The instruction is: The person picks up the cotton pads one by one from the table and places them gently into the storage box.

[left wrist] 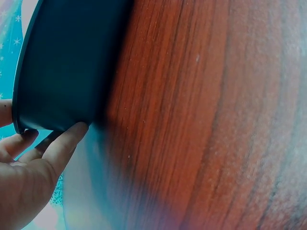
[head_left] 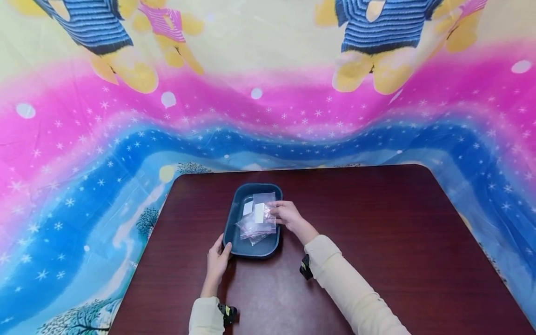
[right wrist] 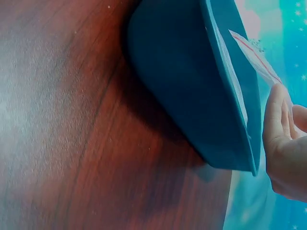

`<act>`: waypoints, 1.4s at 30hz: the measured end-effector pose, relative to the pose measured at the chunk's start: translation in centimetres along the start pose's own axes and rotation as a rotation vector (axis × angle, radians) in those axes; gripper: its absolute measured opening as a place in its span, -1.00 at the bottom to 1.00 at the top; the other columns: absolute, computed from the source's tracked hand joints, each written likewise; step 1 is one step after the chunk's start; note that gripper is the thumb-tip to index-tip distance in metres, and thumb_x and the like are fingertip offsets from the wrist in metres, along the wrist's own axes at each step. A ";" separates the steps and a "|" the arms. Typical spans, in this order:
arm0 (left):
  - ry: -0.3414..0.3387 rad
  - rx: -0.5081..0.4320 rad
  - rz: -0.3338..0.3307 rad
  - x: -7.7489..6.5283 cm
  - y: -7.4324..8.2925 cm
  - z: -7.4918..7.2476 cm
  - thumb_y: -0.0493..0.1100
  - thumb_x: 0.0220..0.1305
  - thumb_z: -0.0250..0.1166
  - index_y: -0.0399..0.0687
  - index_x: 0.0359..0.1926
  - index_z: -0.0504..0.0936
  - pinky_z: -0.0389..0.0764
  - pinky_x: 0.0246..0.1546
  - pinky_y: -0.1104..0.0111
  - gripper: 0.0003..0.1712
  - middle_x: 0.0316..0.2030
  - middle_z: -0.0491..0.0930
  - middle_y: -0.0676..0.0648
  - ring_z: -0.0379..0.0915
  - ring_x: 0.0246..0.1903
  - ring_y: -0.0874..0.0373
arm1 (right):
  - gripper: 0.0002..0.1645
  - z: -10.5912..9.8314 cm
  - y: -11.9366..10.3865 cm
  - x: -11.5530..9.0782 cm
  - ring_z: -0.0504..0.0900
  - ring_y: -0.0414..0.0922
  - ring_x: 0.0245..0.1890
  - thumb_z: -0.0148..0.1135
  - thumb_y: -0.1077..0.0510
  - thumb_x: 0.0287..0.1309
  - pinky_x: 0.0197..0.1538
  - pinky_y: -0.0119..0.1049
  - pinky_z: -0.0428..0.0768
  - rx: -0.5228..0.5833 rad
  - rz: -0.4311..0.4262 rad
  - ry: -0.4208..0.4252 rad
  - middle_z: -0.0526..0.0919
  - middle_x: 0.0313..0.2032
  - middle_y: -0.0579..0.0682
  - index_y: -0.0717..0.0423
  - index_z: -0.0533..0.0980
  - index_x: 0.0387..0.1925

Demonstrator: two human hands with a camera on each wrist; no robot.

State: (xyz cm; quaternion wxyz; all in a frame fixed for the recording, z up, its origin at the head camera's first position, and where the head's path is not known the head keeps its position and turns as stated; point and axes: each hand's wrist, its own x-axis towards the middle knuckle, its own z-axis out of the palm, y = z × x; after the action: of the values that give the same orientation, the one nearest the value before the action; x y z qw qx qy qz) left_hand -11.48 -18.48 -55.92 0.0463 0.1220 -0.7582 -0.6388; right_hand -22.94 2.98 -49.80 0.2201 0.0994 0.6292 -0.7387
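A dark blue-green plastic tray (head_left: 252,251) stands on the table with several clear zip bags (head_left: 255,231) piled inside. At its near left corner my left hand (head_left: 217,263) grips the wall, thumb at the rim and fingers on the outside; the left wrist view shows the fingers (left wrist: 67,143) against the outer wall. Over the tray's right side, my right hand (head_left: 289,215) pinches a clear zip bag (head_left: 264,199) with a white label on it. In the right wrist view that bag (right wrist: 254,56), with a red line along its edge, rises above the tray's rim.
Another white label (head_left: 248,208) lies among the bags at the tray's left side. The dark red-brown wooden table (head_left: 377,223) stretches around the tray. Behind it hangs a colourful printed cloth (head_left: 268,111). Each forearm wears a small black camera mount (head_left: 306,267).
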 end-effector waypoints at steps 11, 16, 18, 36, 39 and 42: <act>-0.003 -0.016 0.025 -0.2 0.4 0.1 -0.36 0.30 0.04 -0.43 0.27 0.17 0.49 -0.07 0.17 -0.46 0.21 0.19 -0.41 0.19 0.14 -0.18 | -0.51 1.1 0.7 0.0 0.62 -0.15 -0.38 0.10 0.44 0.07 -0.21 -0.22 0.61 -0.132 -0.017 0.004 0.64 -0.27 0.22 0.38 0.38 0.11; -0.002 -0.013 0.016 -0.2 0.4 0.2 -0.35 0.30 0.05 -0.42 0.27 0.18 0.48 -0.05 0.17 -0.45 0.22 0.19 -0.40 0.18 0.15 -0.15 | -0.36 1.1 0.4 -0.3 0.57 -0.14 -0.31 0.14 0.43 0.03 -0.19 -0.27 0.60 -0.236 -0.070 0.045 0.56 -0.07 0.26 0.35 0.27 0.21; -0.002 -0.013 0.017 -0.1 0.3 0.2 -0.34 0.30 0.05 -0.42 0.27 0.18 0.48 -0.04 0.17 -0.45 0.22 0.19 -0.40 0.18 0.15 -0.16 | -0.32 0.9 0.3 -0.4 0.56 -0.10 -0.21 0.14 0.42 0.03 -0.16 -0.27 0.58 -0.279 -0.097 0.057 0.50 0.01 0.26 0.33 0.24 0.24; -0.008 -0.024 0.018 -0.1 0.3 0.2 -0.36 0.30 0.04 -0.41 0.27 0.19 0.48 -0.05 0.15 -0.47 0.21 0.21 -0.40 0.21 0.13 -0.18 | -0.66 -2.3 -0.8 -2.1 0.56 0.13 -0.17 0.16 0.33 0.10 -0.01 0.01 0.49 -0.186 -0.160 0.008 0.57 -0.16 0.31 0.46 0.46 -0.08; -0.006 -0.018 0.009 -0.1 0.4 0.2 -0.36 0.29 0.05 -0.38 0.27 0.20 0.48 -0.05 0.15 -0.46 0.21 0.22 -0.38 0.23 0.13 -0.14 | -0.77 -2.8 -1.0 -2.7 0.58 0.14 -0.28 0.20 0.30 0.09 -0.07 0.03 0.52 -0.186 -0.175 0.004 0.59 -0.28 0.30 0.42 0.51 -0.24; -0.007 0.009 0.017 -0.1 0.3 0.1 -0.36 0.29 0.05 -0.39 0.27 0.20 0.47 -0.04 0.12 -0.46 0.21 0.21 -0.39 0.21 0.14 -0.15 | -0.89 -3.3 -1.1 -3.2 0.57 0.03 -0.46 0.23 0.28 0.06 -0.11 0.06 0.52 -0.184 -0.191 0.005 0.59 -0.41 0.23 0.31 0.53 -0.42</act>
State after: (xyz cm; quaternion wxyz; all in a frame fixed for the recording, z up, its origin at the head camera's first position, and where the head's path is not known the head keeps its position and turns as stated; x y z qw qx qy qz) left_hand -11.46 -18.33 -55.66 0.0486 0.1136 -0.7622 -0.6355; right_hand -20.99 6.99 -48.09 0.1550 0.0203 0.7014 -0.6954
